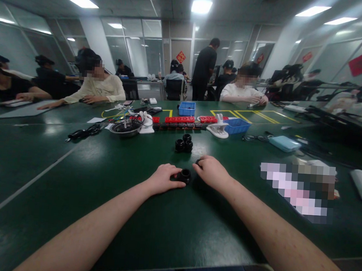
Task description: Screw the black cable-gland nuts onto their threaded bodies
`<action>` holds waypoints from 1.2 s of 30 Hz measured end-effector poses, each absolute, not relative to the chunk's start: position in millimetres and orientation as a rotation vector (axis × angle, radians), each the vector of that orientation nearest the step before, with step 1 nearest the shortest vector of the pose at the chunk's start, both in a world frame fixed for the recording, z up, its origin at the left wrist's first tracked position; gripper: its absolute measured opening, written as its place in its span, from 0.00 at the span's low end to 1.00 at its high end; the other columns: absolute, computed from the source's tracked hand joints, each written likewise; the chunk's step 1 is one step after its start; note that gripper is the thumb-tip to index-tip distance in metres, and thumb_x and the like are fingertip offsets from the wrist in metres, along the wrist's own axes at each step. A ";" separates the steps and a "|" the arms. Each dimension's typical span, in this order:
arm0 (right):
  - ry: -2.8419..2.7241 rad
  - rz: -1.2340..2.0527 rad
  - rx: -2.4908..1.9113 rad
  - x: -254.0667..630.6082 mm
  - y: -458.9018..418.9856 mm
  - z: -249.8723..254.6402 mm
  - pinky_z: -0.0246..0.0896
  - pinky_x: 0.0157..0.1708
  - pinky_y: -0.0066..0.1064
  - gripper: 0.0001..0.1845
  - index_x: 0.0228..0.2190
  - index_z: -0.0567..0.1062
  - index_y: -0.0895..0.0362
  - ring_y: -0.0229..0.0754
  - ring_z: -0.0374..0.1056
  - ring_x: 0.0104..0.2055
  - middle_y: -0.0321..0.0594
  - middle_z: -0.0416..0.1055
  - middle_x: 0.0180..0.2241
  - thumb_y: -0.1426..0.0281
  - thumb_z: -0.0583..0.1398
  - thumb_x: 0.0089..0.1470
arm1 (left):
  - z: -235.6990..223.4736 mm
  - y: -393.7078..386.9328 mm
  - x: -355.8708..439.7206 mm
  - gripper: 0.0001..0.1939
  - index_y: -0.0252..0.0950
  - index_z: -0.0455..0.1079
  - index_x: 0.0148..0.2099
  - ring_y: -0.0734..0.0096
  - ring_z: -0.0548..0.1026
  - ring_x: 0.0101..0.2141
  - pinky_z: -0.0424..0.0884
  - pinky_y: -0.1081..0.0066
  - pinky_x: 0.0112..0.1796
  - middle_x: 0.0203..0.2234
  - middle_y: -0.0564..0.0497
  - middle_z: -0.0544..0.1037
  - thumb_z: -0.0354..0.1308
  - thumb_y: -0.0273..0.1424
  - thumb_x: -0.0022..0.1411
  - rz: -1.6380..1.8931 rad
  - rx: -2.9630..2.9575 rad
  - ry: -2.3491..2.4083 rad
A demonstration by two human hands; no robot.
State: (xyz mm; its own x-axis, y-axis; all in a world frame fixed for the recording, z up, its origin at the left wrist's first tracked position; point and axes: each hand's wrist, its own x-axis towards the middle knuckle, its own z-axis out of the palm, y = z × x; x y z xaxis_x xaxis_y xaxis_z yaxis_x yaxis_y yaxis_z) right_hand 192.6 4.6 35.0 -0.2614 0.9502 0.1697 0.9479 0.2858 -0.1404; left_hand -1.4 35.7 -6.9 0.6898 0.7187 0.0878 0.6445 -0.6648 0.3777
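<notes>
My left hand is closed around the side of a short black cylindrical piece, whose round hollow opening faces up. This piece rests on or just above the green tabletop. To its right, my right hand grips another small black piece, mostly hidden by the fingers, so its exact shape cannot be made out. A gap separates the two hands. Beyond them, three similar black cylindrical pieces stand close together on the table.
Farther back are a red-and-black strip, white clamps, blue bins, and a metal bowl with cables. On the right lie a light-blue case and a blurred-out item. Several people sit around the table.
</notes>
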 end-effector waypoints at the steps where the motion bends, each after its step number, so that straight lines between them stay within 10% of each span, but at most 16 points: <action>1: -2.352 0.014 -1.779 192.9 5.1 33.2 0.59 0.41 0.30 0.19 0.28 0.77 0.61 0.43 0.67 0.37 0.48 0.71 0.33 0.65 0.50 0.56 | -6.5 35.5 -1.1 0.22 0.39 0.68 0.43 0.67 0.65 0.32 0.58 0.70 0.35 0.29 0.53 0.69 0.54 0.49 0.54 0.327 2.587 1.076; 11: -2.385 0.064 -2.011 192.4 2.0 30.4 0.61 0.28 0.32 0.16 0.33 0.71 0.60 0.47 0.69 0.34 0.47 0.72 0.32 0.60 0.57 0.47 | -4.4 34.8 -1.8 0.22 0.40 0.68 0.45 0.67 0.65 0.32 0.58 0.70 0.34 0.29 0.53 0.70 0.53 0.49 0.54 0.329 2.573 1.059; 36: -2.438 0.212 -1.982 200.3 3.8 33.7 0.60 0.31 0.34 0.22 0.30 0.73 0.59 0.49 0.70 0.35 0.48 0.73 0.32 0.59 0.46 0.57 | -2.8 33.5 -1.6 0.23 0.41 0.67 0.46 0.66 0.66 0.33 0.58 0.70 0.35 0.29 0.53 0.70 0.54 0.49 0.53 0.341 2.550 1.071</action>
State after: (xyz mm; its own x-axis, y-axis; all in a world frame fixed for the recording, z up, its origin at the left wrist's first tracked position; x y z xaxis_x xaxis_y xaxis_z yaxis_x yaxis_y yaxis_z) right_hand 200.3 3.8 33.7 -0.2076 0.9740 -0.0910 0.9750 0.1986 -0.0993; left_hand -1.6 33.5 -2.8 0.6849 0.7238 0.0837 0.6387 -0.6517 0.4091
